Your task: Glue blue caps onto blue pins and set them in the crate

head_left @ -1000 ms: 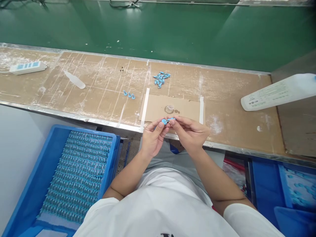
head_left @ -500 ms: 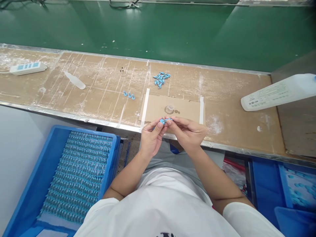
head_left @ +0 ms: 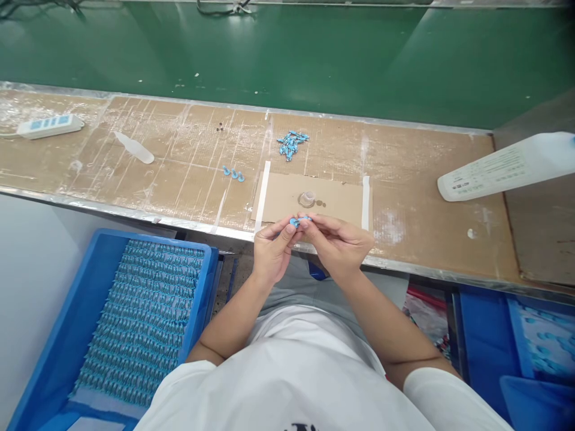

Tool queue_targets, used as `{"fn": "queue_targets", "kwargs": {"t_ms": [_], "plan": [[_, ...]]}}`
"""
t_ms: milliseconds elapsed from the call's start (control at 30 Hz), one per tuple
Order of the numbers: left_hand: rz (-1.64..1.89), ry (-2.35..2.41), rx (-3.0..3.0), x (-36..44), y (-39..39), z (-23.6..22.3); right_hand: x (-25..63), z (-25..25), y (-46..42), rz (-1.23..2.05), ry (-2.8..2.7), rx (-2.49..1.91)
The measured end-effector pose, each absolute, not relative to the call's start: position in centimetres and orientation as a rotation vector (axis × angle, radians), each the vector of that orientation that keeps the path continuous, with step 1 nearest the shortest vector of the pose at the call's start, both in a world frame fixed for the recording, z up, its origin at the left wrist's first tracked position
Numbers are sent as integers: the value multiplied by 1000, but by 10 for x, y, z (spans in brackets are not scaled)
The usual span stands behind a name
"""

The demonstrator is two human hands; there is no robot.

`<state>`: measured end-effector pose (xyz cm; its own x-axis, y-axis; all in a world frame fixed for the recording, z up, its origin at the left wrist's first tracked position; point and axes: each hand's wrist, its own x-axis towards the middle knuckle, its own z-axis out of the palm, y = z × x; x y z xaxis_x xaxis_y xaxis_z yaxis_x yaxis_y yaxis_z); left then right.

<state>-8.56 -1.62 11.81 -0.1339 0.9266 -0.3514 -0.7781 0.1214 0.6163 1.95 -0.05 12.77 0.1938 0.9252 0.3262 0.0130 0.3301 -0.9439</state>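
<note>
Item, left hand [head_left: 270, 251]: yours, fingers closed on a small blue piece [head_left: 293, 222] with a rounded end. Item, right hand [head_left: 345, 245]: yours, fingers pinching the same blue work from its three o'clock side; your grip hides much of it, so whether it is one part or two you cannot tell. Clock readings run from that piece, which sits between your fingertips by the near edge of the desk [head_left: 426, 227]. Twelve to one: cardboard pad [head_left: 344, 194], with white tape strips [head_left: 263, 191] at its nine and three o'clock ends. One: round translucent cup [head_left: 307, 199] on the pad, dark spots [head_left: 319, 203] just beside it. Twelve, farther: loose heap of blue parts [head_left: 292, 144]. Between ten and eleven: three blue parts in a short row [head_left: 234, 174]. Ten: tapered white bottle [head_left: 137, 149], lying down; beyond it, power strip [head_left: 50, 126]. Between two and three: large labelled white bottle [head_left: 498, 170]. Eight, below the desk: blue crate [head_left: 67, 323] holding close rows of blue parts [head_left: 139, 311]. Four: blue bin [head_left: 485, 335].
</note>
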Motion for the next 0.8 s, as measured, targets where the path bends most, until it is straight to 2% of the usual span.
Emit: {"fn": "queue_targets", "kwargs": {"t_ms": [800], "plan": [[1475,847,248,-84,-20,114,28,137,0,778,-1289,-1088]]}}
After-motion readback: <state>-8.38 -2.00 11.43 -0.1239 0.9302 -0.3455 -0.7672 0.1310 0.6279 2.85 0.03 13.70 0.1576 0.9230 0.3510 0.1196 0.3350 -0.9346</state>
